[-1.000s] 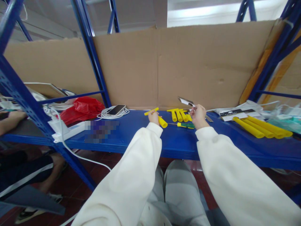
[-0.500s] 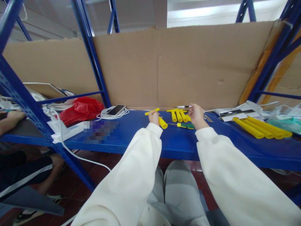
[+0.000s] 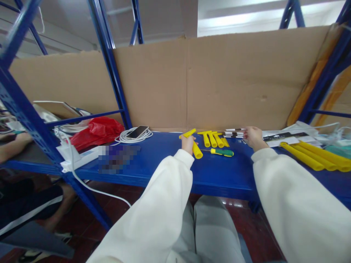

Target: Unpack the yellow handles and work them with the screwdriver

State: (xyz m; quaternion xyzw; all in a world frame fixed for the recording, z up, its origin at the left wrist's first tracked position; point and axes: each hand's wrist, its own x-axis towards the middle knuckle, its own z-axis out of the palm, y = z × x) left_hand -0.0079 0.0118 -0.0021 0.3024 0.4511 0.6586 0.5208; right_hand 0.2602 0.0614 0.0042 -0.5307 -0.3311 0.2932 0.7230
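My left hand is closed around a yellow T-shaped handle; its flat crosspiece sticks out above my fingers and its round grip below them. My right hand is at the right end of several slim white-and-black pen-like tools. Its fingers are curled together, and what they pinch is too small to make out. Between my hands lie several more yellow T-shaped handles side by side. In front of these is a screwdriver with a green-and-yellow handle.
Long yellow tubes and black-and-white packets lie on the right. On the left are a phone on coiled white cable, a red plastic bag and a white power strip. Cardboard stands behind. Another person's arm is far left.
My right hand has moved right, and the white-and-black tools it covered now show. The pointed white tool no longer sticks out from its fingers. My left hand keeps its handle.
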